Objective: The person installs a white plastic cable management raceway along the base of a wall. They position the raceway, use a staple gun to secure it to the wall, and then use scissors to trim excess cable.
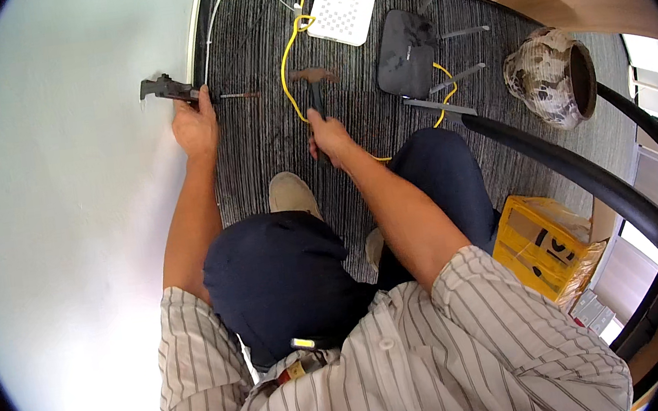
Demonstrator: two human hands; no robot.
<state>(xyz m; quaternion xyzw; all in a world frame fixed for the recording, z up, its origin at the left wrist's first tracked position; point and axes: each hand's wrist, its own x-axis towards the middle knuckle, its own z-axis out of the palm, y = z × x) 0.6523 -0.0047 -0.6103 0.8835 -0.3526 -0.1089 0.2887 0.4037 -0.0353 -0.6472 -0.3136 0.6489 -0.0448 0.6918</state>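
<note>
My right hand (329,136) is wrapped round the dark handle of a hammer (314,80). Its rusty brown head is uppermost in the picture, over the carpet beside a yellow cable (286,79). Close by the pale wall, my left hand (194,125) is closed on a dark bracket-like tool (164,87) whose jagged end lies against the wall's surface. From that hand a thin rod with a reddish end (240,96) points right, toward the hammer; the two are apart. Whether the rod belongs to the dark tool I cannot tell.
A white box with holes (342,8) and a black router (406,52) with several antennas lie on the striped carpet. To the right are a mottled pot (543,76), a black curved chair arm (579,166) and a yellow taped carton (540,249). The wall (73,196) bounds the left side.
</note>
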